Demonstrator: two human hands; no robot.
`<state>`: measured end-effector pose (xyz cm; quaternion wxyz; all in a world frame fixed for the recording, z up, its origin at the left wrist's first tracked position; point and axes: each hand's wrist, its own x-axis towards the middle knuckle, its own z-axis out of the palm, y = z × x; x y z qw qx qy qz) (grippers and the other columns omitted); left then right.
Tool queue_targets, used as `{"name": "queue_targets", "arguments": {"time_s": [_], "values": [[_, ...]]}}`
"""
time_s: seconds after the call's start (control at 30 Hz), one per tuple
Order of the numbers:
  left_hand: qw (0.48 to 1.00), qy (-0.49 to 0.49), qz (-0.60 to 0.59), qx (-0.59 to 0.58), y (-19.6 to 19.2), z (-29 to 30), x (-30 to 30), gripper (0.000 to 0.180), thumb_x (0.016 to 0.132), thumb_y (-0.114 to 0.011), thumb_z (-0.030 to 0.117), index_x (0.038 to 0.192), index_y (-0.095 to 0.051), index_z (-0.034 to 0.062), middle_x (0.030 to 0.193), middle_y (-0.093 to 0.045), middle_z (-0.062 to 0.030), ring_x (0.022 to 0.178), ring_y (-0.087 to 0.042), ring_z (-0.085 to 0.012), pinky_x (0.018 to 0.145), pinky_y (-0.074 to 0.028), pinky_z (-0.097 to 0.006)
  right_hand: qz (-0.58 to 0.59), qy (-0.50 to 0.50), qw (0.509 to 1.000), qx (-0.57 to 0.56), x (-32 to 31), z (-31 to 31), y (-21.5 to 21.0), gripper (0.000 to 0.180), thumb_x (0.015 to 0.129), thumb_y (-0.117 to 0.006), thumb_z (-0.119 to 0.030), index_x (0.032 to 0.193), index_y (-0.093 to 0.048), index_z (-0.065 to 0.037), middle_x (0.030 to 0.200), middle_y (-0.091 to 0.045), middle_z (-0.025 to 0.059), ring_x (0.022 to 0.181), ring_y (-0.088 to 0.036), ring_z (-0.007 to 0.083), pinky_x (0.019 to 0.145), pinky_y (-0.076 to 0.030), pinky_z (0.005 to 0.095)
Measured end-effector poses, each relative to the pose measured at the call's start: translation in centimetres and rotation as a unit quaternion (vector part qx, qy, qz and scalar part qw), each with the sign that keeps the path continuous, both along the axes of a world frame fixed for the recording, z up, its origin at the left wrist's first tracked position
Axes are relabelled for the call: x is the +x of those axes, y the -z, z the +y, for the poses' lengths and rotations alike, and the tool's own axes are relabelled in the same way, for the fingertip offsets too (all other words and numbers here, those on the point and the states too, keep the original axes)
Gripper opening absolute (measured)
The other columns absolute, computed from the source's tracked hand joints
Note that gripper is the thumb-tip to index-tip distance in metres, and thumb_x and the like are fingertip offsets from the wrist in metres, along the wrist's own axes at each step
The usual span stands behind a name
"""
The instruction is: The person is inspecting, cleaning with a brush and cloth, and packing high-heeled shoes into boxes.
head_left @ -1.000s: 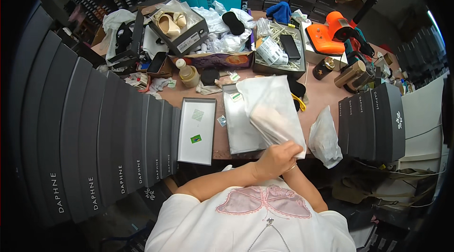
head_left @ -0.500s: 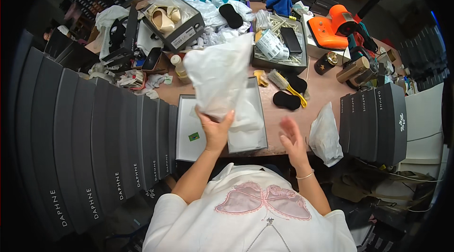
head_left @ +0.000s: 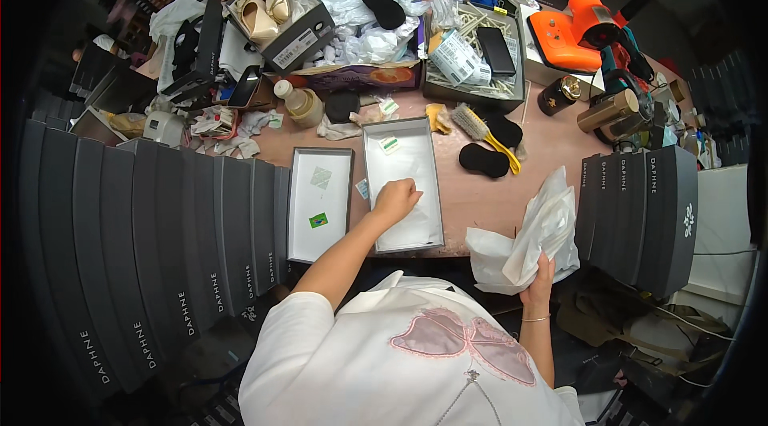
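Observation:
An open grey shoe box (head_left: 436, 222) with a white inside lies in front of me. My left hand (head_left: 398, 200) is over its middle, fingers curled into a fist; what they hold, if anything, is hidden. White tissue paper (head_left: 418, 222) lines the box, and a small green-and-white packet (head_left: 389, 144) lies near its far end. Left of it is the box lid (head_left: 304, 238), inside up, with a small green sticker (head_left: 318, 220). At the table's front right edge, my right hand (head_left: 540, 278) grips a crumpled white bag (head_left: 532, 238); its contents are hidden.
Grey shoe boxes (head_left: 160, 242) stand in a row at left, with more (head_left: 632, 210) at right. Toward the back are a box of beige shoes (head_left: 268, 16), crumpled white paper (head_left: 344, 14), a yellow-handled brush (head_left: 484, 136), black pads (head_left: 484, 160), a bottle (head_left: 300, 106) and an orange stand (head_left: 564, 42).
The white bag that my left hand held up is gone from it, and that hand is now down in the box. My right hand has moved to the right and gripped a white bag.

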<state>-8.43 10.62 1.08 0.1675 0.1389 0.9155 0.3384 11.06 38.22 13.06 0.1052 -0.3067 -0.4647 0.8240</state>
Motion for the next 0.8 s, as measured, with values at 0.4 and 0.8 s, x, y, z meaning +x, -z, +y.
{"name": "queue_targets", "arguments": {"time_s": [0.4,0.8], "values": [[0.966,-0.236,0.104,0.004,-12.8,-20.9,1.8,0.016,0.072,-0.068,0.003,0.079,-0.053,0.0002,0.073,-0.056,-0.0105,0.067,-0.055,-0.0216,0.064,-0.046,-0.034,-0.09,-0.318,0.944,-0.019,-10.2,-8.4,0.2,0.051,0.082,-0.065,-0.014,0.126,-0.048,0.004,0.111,-0.062,0.0119,0.101,-0.061,0.022,0.088,-0.05,0.0365],[0.811,-0.275,-0.125,0.501,-12.3,-19.3,4.0,0.023,0.088,-0.062,0.005,0.11,-0.061,-0.0004,0.103,-0.062,-0.0032,0.094,-0.055,-0.0079,0.085,-0.044,-0.022,-0.017,-0.293,0.953,-0.08,-12.7,-10.3,0.6,0.054,0.086,-0.064,-0.029,0.128,-0.047,0.0,0.111,-0.062,0.0106,0.097,-0.063,0.0207,0.085,-0.053,0.0341]]}}
